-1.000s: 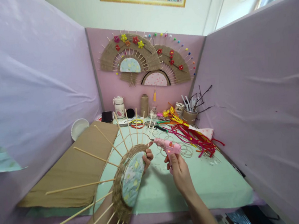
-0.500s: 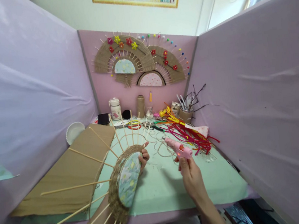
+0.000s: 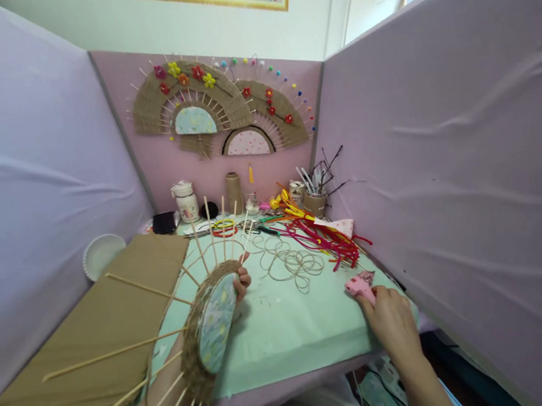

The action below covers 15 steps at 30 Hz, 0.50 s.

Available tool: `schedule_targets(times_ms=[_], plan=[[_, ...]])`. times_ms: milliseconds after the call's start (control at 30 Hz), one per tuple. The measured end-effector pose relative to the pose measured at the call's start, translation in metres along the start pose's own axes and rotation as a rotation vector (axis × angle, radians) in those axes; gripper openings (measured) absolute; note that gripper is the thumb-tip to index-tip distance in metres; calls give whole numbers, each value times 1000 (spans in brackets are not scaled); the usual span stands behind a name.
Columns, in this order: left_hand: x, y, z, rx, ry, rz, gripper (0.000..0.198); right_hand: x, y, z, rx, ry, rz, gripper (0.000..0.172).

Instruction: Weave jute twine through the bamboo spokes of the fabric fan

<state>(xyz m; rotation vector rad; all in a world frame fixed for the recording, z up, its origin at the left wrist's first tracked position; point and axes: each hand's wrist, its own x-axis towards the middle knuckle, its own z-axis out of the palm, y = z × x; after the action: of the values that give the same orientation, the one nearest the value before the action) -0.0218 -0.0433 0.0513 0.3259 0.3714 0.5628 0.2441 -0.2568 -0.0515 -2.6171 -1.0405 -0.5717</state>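
My left hand (image 3: pixel 242 284) grips a half-round fan frame by its straight edge. The fan frame (image 3: pixel 217 321) has a floral blue-green cloth centre, a band of wound twine around it and thin wooden sticks fanning outward. A loose strand of twine hangs at its lower left. At the right edge of the table, my right hand (image 3: pixel 392 316) is closed around the handle of a pink hot glue gun (image 3: pixel 360 286). The gun is low, at or just above the tabletop; whether it touches cannot be made out.
Brown cloth (image 3: pixel 89 331) covers the table's left side. Loose twine (image 3: pixel 290 260) lies mid-table, with red and yellow pipe cleaners (image 3: pixel 325 239) behind. A twine spool (image 3: pixel 234 193), a white jar (image 3: pixel 185 201) and a holder of sticks (image 3: pixel 315 204) stand along the back. Finished fans (image 3: pixel 192 101) hang on the pink panel.
My right hand has carried the glue gun from mid-table to the right edge and lowered it. The view has turned rightward; my left hand still holds the fan frame.
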Motion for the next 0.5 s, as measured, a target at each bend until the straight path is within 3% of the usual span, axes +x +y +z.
schedule_targets(times_ms=[133, 200, 267, 400, 500], plan=[[3, 4, -3, -61, -66, -133, 38, 5, -17, -7, 63, 111, 11, 35], [8, 3, -9, -55, -97, -143, 40, 13, -37, -19, 282, 178, -95, 37], [15, 3, -15, -19, -121, -179, 41, 25, -66, -32, 590, 165, -264, 39], [29, 6, -26, 74, -145, -239, 37, 59, -136, -44, 1079, -140, -468, 38], [34, 13, -27, 154, -98, -232, 33, 78, -174, -32, 1390, -415, -477, 37]])
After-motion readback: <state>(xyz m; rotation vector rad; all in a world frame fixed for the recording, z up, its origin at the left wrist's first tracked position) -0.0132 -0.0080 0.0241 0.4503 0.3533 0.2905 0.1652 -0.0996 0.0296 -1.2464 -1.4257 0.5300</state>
